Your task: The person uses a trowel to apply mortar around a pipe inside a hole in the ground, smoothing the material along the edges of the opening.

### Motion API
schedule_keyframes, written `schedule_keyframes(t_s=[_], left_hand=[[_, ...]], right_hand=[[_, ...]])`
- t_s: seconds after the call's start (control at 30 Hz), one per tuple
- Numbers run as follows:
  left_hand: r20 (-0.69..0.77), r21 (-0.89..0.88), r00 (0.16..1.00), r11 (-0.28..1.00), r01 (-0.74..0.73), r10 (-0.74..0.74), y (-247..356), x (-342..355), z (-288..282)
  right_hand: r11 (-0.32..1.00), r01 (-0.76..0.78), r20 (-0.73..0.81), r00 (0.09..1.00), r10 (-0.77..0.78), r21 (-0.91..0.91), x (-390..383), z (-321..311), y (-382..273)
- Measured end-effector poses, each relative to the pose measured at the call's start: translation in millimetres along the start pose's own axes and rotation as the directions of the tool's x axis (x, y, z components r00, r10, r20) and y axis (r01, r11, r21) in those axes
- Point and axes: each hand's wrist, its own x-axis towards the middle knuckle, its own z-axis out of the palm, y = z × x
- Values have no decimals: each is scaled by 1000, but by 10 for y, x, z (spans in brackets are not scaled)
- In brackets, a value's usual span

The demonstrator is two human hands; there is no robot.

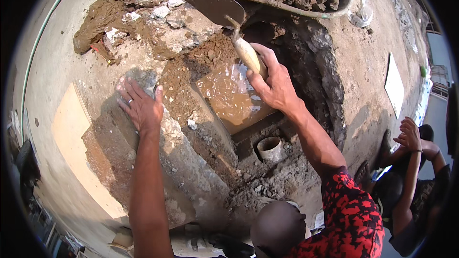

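Note:
A pointed trowel (205, 1) is gripped by its wooden handle in my right hand (276, 83), fingers closed round it. Its broad grey blade is raised and points to the far left, over the rubble. Below the handle lies a rectangular recess holding wet brown muddy water (234, 102). My left hand (141, 105) rests flat with fingers spread on the broken concrete edge (179, 136), left of the recess. Nothing shows in it, and a ring is on one finger. Near the recess's closer end, an open pipe end (270, 149) sticks up from the soil.
A tub (345, 9) of dark soil clods stands at the far side. Wet mud (103, 16) and broken rubble (174, 16) lie far left, a pale board (71, 119) and green hose (28, 76) left. Right are a white panel (394, 83) and another person's hands (409, 134).

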Motion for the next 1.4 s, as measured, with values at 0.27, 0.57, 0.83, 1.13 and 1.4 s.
schedule_keyframes(t_s=[0.27, 0.57, 0.83, 1.13, 1.4], left_hand=[[-112, -20, 994, 1000, -20, 18, -3, 20, 133], [-142, 32, 988, 998, -59, 63, 96, 74, 135], [-182, 31, 980, 996, -80, 85, -14, 39, 131], [-167, 0, 984, 998, -58, 57, -96, 10, 167], [-151, -16, 985, 996, -82, 79, 9, 66, 151]], right_hand=[[776, -618, -11, 783, 622, -127, -2058, 643, 2568], [461, -886, -304, 453, 838, -52, -1008, 1745, 3873], [682, -726, -261, 678, 687, -93, -1284, 2609, 3340], [667, -744, -26, 667, 745, 20, -1469, 3060, 3020], [775, -617, 88, 771, 630, -140, -1668, 2979, 3386]])
